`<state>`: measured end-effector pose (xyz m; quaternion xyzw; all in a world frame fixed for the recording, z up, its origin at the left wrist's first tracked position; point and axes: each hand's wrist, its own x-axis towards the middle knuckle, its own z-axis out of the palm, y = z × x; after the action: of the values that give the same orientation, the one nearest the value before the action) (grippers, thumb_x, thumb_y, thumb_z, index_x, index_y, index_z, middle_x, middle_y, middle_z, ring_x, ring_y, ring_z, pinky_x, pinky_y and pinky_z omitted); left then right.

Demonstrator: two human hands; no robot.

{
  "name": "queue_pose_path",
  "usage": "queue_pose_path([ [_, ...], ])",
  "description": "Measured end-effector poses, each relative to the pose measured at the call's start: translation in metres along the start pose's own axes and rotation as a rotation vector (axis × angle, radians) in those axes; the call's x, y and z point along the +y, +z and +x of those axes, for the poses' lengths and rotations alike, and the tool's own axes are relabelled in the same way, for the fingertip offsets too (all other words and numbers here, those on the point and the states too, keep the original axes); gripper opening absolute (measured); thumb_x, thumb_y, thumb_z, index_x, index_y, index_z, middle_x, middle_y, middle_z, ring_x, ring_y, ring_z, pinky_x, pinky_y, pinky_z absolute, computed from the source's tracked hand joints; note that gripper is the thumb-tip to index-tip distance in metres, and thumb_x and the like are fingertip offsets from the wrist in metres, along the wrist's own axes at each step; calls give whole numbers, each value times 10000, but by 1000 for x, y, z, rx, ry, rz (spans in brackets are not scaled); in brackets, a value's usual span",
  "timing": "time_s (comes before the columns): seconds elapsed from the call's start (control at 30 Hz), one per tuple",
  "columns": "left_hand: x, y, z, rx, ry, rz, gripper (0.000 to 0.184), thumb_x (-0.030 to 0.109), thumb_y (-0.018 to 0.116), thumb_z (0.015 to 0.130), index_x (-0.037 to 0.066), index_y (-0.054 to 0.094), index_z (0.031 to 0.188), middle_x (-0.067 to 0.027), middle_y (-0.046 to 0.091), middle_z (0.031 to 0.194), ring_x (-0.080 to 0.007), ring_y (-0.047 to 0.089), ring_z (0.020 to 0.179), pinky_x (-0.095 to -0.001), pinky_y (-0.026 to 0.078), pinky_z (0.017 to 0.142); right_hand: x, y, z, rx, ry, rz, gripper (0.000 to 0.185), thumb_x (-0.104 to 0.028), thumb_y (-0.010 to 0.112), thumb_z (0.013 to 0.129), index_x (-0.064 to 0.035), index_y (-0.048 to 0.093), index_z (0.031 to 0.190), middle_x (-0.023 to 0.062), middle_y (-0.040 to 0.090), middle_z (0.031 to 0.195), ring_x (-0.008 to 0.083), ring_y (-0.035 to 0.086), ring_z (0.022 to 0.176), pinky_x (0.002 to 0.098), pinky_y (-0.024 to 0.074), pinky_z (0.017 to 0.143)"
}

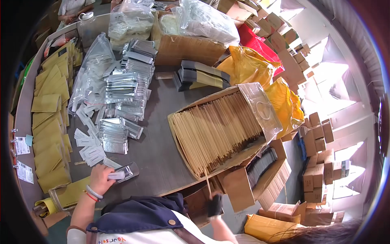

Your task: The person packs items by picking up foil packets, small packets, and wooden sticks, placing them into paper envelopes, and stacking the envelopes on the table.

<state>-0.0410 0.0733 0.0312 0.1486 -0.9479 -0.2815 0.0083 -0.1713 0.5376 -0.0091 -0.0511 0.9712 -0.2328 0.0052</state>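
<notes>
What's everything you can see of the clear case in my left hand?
The clear case is a flat, glossy, see-through rectangle with rounded corners at its free end, plastic by its look. The grey tabletop shows through it. It sits slanted, free end pointing right and away from you. Your left hand grips the other end, where a white label lies over it. Whether it rests on the tabletop is unclear.

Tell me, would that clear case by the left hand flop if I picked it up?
Probably not: the clear case has straight edges, so it seems stiff. It may be light, looking thin and see-through. Its glossy shine suggests it could slip.
</notes>
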Motion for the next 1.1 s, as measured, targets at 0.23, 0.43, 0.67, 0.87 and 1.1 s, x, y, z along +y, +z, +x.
queue_pose_path([
  [0.23, 5, 10, -21, 226, 16, 106, 400, 170, 819, 571, 117, 673, 939, -65, 531, 984, -283, 502, 931, -430, 393, 781, 126, 24, -122, -372, 741, -390, 538, -268, 688, 786, -66, 529, 1259, 183, 540, 1256, 385, 568, 1079, 440, 451, 980],
  [0.43, 5, 10, -37, 287, 38, 202, 375, 294, 798, 613, 124, 695, 932, -67, 553, 1041, -295, 500, 1000, -455, 394, 834, -82, 6, 72, 214, -289, 87, 272, -52, 665, 757, -30, 585, 1016, 206, 593, 984, 391, 571, 933, 422, 481, 813],
  [0.67, -29, 28, -69, 447, -104, 119, 313, 353, 780, 655, 200, 725, 924, -47, 607, 1006, -300, 525, 1021, -455, 391, 895, -106, 40, 228, -17, -235, -448, 367, -236, 682, 792, -40, 623, 1097, 209, 627, 965, 396, 606, 923, 481, 502, 804],
  [0.87, -30, 33, -81, 526, -129, 80, 291, 310, 774, 652, 166, 721, 899, -48, 616, 989, -301, 525, 1003, -456, 379, 906, -119, 44, 244, -55, -192, -486, 365, -235, 678, 798, -42, 623, 1102, 207, 629, 972, 392, 608, 923, 478, 502, 808],
  [1.1, -25, 22, -77, 553, -145, 43, 288, 274, 780, 634, 155, 716, 888, -46, 616, 971, -300, 520, 1002, -451, 375, 904, -122, 41, 248, -60, -176, -460, 362, -235, 673, 804, -44, 623, 1108, 204, 633, 981, 388, 611, 923, 475, 503, 812],
])
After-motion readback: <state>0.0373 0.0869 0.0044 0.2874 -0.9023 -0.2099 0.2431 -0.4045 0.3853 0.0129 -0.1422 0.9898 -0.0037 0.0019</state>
